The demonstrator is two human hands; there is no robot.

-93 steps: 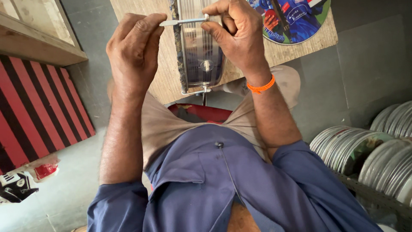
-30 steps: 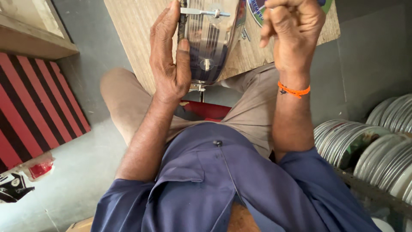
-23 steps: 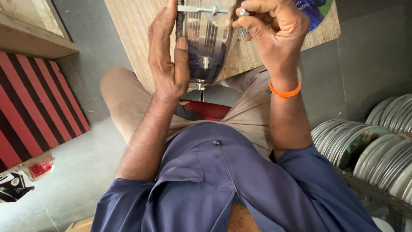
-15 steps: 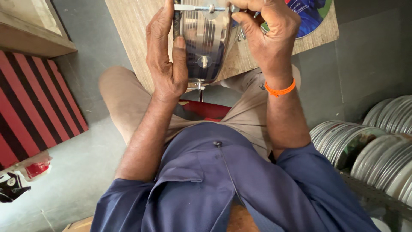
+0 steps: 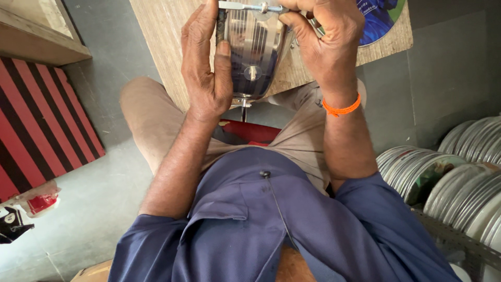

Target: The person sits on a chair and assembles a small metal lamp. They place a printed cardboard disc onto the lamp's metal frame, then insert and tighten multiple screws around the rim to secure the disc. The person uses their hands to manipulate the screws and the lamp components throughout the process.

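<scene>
The top of the shiny metal bowl is cut off by the frame's upper edge, so you cannot see where its rim ends, and your right fingertips run out of view there too. Your left hand lies flat against the bowl's left side, fingers pressed together and pointing up, thumb resting on its face. Your right hand curls over the bowl's right side, fingers pinching the threaded metal rod that crosses above the bowl. A small bolt head sits at the bowl's centre, between both hands. The wooden board lies behind the bowl
</scene>
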